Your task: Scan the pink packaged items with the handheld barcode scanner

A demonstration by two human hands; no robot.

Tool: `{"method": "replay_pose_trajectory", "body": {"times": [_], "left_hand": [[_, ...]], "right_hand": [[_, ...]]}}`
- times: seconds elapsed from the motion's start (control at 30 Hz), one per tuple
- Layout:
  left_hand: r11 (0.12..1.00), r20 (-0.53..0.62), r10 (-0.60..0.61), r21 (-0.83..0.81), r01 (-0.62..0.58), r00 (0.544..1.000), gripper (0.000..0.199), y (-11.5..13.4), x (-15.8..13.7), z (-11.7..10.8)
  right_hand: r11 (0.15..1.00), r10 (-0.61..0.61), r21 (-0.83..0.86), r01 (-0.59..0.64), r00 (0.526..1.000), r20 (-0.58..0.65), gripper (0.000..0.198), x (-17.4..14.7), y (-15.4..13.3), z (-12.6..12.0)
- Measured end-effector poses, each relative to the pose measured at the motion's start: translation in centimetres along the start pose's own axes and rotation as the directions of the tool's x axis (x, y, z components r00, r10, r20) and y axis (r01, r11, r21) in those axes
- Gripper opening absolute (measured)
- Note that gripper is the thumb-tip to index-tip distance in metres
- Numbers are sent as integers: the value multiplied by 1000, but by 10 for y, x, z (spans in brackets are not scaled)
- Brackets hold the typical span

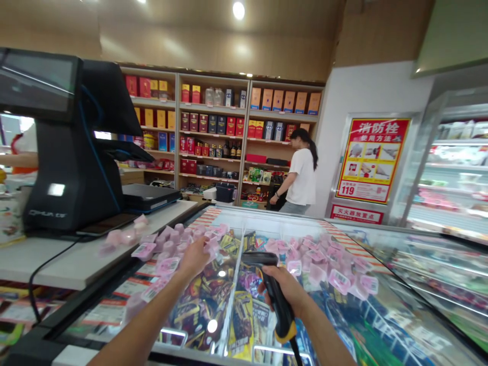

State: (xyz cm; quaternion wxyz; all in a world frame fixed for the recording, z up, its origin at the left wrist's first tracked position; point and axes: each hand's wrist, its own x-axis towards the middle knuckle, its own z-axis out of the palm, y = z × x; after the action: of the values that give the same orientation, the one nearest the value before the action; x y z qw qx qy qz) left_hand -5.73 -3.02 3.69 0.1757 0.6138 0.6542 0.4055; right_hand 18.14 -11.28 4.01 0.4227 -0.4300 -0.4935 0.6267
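Note:
My right hand (287, 290) grips a black and yellow barcode scanner (280, 305), its head pointing left over the glass top of a chest freezer (238, 216). My left hand (195, 256) reaches forward, its fingers closed around a small pink cup (211, 248) at the edge of a pile. Several pink cups (168, 249) with barcode labels lie around that hand on the left half of the glass. More pink cups (318, 256) are spread over the right half. The left fingertips are partly hidden behind the hand.
A black checkout terminal (64, 178) stands on the white counter (72, 269) at the left, with a few pink cups (122, 236) beside it. Packaged food (244, 325) shows under the glass. Behind are shelves of boxes (211, 124) and a person in a white shirt (303, 175).

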Motion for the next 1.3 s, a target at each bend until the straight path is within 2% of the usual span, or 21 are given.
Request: {"method": "replay_pose_trajectory", "body": {"times": [0.07,0.13,0.3,0.47,0.6,0.97,1.17,1.3], "left_hand": [[985,40,-52,-163,58,998,29,3,2,0],[933,122,-101,-333,137,987,22,7,4,2],[697,323,-141,-639,326,936,12,20,1,12],[484,396,-148,-770,416,906,12,28,-4,16],[391,425,-152,-803,450,892,12,29,-3,20],[340,478,-143,-798,497,867,13,27,1,41],[354,509,-164,-769,532,845,8,31,2,47],[371,515,-198,-748,550,834,10,35,2,46]], "right_hand": [[1000,-5,14,5,1000,6,32,-1,-1,1],[999,-17,36,17,1000,8,32,-4,-3,2],[993,-25,113,25,1000,-1,32,-11,-10,3],[988,-21,153,19,1000,10,32,-14,-10,2],[989,-8,147,9,1000,-8,31,-14,-5,0],[993,-13,113,14,1000,-10,32,-17,-4,-16],[998,-43,54,42,999,29,28,-19,-6,-12],[998,-35,51,35,999,-12,27,-19,-11,-15]]}}
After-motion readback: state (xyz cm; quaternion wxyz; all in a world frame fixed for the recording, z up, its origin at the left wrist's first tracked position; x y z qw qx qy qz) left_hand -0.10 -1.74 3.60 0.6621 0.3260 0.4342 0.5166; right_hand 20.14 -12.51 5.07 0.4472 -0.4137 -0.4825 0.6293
